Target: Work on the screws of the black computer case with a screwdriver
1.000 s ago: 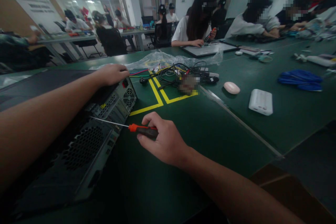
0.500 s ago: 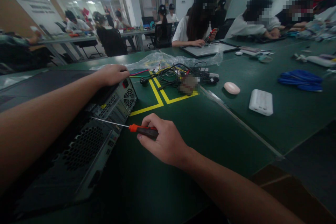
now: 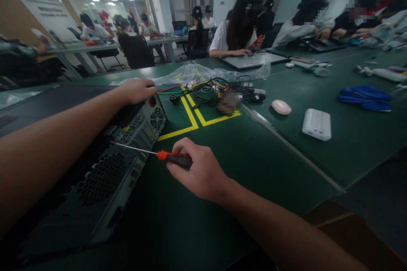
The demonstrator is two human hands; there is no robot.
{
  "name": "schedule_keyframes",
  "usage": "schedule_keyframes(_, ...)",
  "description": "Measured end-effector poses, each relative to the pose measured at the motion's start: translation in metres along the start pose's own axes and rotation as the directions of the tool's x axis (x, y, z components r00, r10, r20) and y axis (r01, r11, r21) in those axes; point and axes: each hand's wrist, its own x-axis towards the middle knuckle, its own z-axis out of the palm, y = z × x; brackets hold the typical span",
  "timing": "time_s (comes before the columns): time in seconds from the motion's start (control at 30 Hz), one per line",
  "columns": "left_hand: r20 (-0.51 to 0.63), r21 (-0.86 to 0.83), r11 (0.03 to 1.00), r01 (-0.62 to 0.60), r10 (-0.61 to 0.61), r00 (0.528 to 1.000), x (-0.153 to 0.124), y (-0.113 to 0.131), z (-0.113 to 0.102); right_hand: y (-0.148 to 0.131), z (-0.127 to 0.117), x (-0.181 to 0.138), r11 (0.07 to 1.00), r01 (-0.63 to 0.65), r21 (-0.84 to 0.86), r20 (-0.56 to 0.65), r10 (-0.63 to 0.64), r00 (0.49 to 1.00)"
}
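The green table (image 3: 254, 156) carries a computer case (image 3: 104, 178), laid on its side with the perforated rear panel facing the person.

Beyond the far end of the case:
- a clear plastic bag (image 3: 197, 70);
- a tangle of cables (image 3: 216, 89), lying on yellow tape lines (image 3: 190, 114) just right of the case.

Well to the right of the case:
- a blue bundle (image 3: 364, 97);
- a white box (image 3: 316, 123);
- a pink oval object (image 3: 281, 106).

The left hand (image 3: 136, 90) lies palm down on the case's far upper corner, fingers spread and slightly bent, enclosing nothing. Its forearm crosses over the case and hides much of the upper side.

The right hand (image 3: 199, 171), just right of the case, has its fingers wrapped around the black handle of the screwdriver (image 3: 173, 159). The shaft points left, with the tip at the rear panel.
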Motion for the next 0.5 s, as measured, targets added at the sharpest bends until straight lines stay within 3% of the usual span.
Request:
schedule_keyframes(0.2,-0.005,0.016,1.0,0.011,-0.01,1.0,0.002,-0.001,0.0,0.0,-0.001,0.0,1.0,0.009,0.0,-0.001,-0.009,1.0)
schedule_keyframes(0.5,0.053,0.088,0.996,-0.025,0.021,0.998,-0.013,0.017,-0.007,0.0,-0.001,-0.001,1.0,-0.005,-0.01,-0.012,0.005,1.0)
